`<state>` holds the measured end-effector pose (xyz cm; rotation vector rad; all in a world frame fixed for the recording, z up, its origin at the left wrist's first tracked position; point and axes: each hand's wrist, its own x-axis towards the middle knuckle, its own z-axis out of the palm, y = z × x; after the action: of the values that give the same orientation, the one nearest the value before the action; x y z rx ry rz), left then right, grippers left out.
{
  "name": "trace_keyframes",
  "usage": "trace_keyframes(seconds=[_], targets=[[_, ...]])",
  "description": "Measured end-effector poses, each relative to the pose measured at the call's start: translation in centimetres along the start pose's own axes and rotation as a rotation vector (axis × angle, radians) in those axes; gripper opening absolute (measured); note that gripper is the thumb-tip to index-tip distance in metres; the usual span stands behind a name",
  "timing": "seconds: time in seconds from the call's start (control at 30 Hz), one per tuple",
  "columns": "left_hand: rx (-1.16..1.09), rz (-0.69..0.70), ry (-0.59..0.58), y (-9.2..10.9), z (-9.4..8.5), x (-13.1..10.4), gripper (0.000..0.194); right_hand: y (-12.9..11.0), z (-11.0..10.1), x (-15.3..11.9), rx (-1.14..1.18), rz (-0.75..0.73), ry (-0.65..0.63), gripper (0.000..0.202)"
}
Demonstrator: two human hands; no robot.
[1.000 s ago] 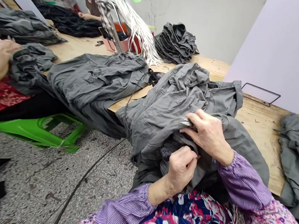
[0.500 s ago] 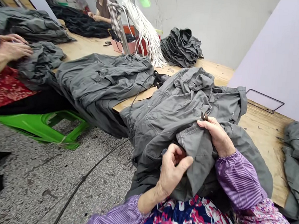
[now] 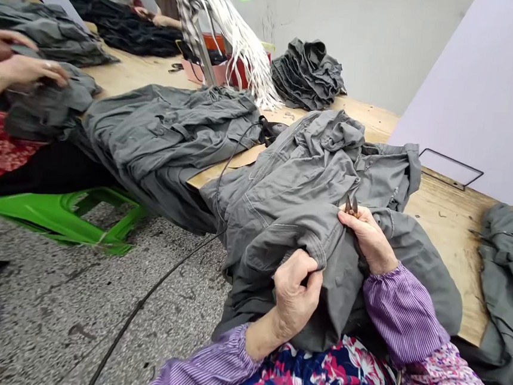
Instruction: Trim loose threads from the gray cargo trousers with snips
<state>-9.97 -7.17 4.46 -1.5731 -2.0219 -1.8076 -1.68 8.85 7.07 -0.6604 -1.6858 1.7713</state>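
Observation:
A grey garment with pale stitching lies in folds over the table's near edge and across my lap. My left hand is closed on a stitched edge of it, fingers curled under the cloth. To the right, my right hand is closed around small thread snips, whose two dark blade tips point up and away from me. Its thumb and fingers also press on the garment's cloth. The handles of the snips are mostly hidden in the palm.
Another grey garment pile lies to the left, beside a co-worker's hands. A cable runs down to the floor. White strips hang from a post. A green stool stands at left, a folded grey stack at the back.
My left hand has turned over and now grips the cloth edge, folding the flap that hung between my hands. The snips' blades show more above my right hand. The view has shifted slightly.

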Motion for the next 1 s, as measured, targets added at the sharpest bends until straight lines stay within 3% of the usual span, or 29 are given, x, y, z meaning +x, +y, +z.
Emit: trace_keyframes(seconds=[0.07, 0.13, 0.33, 0.47, 0.57, 0.7, 0.8, 0.9, 1.0], targets=[[0.068, 0.182, 0.002, -0.2, 0.2, -0.2, 0.019, 0.4, 0.1, -0.1, 0.012, 0.012, 0.039, 0.023], [0.104, 0.278, 0.001, -0.5, 0.4, -0.3, 0.021, 0.6, 0.1, -0.2, 0.008, 0.015, 0.067, 0.024], [0.132, 0.047, 0.031, -1.7, 0.4, -1.5, 0.017, 0.6, 0.0, -0.4, 0.082, 0.007, 0.094, 0.029], [0.123, 0.067, 0.064, -2.1, 0.1, -1.9, 0.019, 0.1, 0.2, -0.3, 0.154, -0.048, 0.094, 0.027], [0.118, 0.067, 0.091, -2.2, 0.0, -1.8, 0.021, -0.5, 0.3, -0.6, -0.002, -0.104, 0.067, 0.026], [0.081, -0.048, 0.063, -2.1, 0.1, -2.0, 0.019, -0.8, 0.2, -1.2, -0.353, -0.278, 0.074, 0.023], [0.006, -0.132, 0.07, -2.1, -0.2, -2.0, 0.018, -0.6, -0.3, -1.6, -0.351, -0.298, 0.167, 0.028], [-0.084, -0.083, 0.157, -1.8, -1.1, -1.0, 0.021, -0.5, -0.8, -2.0, -0.266, -0.221, 0.208, 0.029], [-0.024, -0.033, 0.209, -1.2, -2.2, 1.7, 0.029, -0.6, -0.6, -2.4, -0.405, -0.188, 0.077, 0.028]])
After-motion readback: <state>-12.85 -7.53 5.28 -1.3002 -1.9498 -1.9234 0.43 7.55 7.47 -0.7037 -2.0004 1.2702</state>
